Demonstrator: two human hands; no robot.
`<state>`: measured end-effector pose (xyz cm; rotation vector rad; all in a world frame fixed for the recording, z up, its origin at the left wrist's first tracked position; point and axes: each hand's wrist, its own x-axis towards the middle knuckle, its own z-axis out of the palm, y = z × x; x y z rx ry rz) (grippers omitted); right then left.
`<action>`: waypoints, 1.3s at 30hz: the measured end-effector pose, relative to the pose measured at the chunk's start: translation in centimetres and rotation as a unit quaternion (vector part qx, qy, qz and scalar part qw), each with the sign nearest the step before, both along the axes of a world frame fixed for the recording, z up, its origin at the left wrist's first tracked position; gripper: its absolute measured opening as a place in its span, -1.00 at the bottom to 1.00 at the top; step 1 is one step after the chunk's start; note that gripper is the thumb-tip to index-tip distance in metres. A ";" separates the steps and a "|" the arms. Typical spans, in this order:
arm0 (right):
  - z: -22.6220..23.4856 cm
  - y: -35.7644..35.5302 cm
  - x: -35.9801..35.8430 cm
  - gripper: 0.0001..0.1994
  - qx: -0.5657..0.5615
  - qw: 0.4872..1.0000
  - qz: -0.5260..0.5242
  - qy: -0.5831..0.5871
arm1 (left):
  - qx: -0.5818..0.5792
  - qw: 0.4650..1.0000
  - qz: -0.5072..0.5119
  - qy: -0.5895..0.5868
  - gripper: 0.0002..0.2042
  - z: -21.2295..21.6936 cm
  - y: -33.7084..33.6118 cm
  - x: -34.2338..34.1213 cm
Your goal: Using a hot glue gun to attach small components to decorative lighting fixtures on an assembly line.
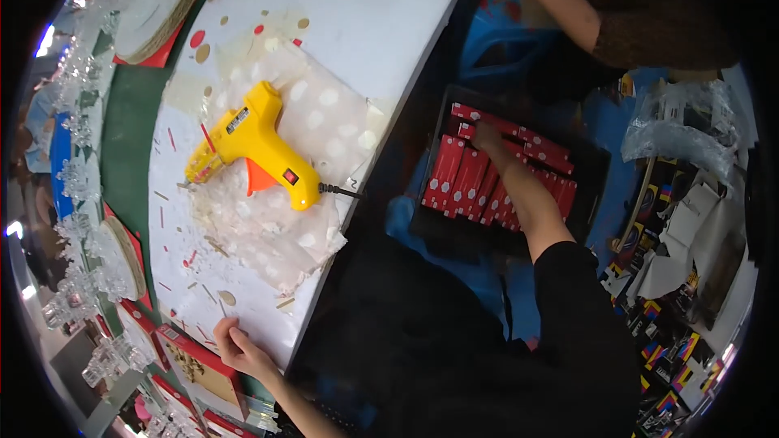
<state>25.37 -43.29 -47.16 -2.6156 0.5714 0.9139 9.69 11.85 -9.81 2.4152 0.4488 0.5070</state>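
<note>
My left hand (pixel 235 346) rests at the near end of the white-topped table (pixel 357 8) with its fingers curled together. A thin, pale, pointed sliver shows just beyond its fingertips; whether it is held or only lies there is unclear. My right arm stretches down to a black crate (pixel 596 186) beside the table. My right hand (pixel 489 142) is among the small red boxes (pixel 466 182) packed in it, its fingers pointing down and mostly hidden. A yellow glue gun (pixel 264 146) with an orange trigger lies on a dotted, glue-crusted sheet (pixel 316 97).
Another person's forearm (pixel 556 0) reaches to the table's far end. Red and gold scraps (pixel 228 298) dot the tabletop. Clear plastic pieces (pixel 77 178) and open red boxes (pixel 203 365) line the left side. A blue stool (pixel 495 40) and printed cartons (pixel 665 357) stand on the right.
</note>
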 end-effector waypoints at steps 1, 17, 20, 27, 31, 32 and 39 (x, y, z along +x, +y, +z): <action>-0.6 -0.5 0.4 -0.58 -0.008 0.998 0.035 0.046 | -0.001 1.000 0.004 0.005 -0.84 -0.1 -0.1 0.2; 25.2 -1.6 -1.4 -0.59 0.333 0.942 0.041 0.018 | -0.053 0.998 -0.019 0.018 -0.87 -0.7 -2.2 1.3; 34.6 1.5 -4.7 -0.62 0.455 0.883 -0.067 -0.095 | -0.057 0.997 -0.030 -0.035 -0.88 0.3 -0.7 0.4; 52.6 9.8 -12.6 -0.70 0.413 0.849 0.125 -0.305 | -0.084 0.996 -0.015 -0.026 -0.90 1.0 -1.1 0.8; 56.0 18.5 -11.5 -0.83 0.374 0.643 0.573 -0.343 | -0.106 0.992 -0.032 -0.052 -0.89 0.1 0.4 0.1; 56.6 21.2 -11.2 -0.85 0.335 0.601 0.628 -0.362 | -0.149 0.986 -0.022 -0.073 -0.91 -0.2 0.7 -0.1; 49.8 36.0 -6.5 -0.85 0.308 0.419 0.787 -0.333 | -0.434 0.878 0.032 -0.198 -0.75 -1.2 2.6 -2.6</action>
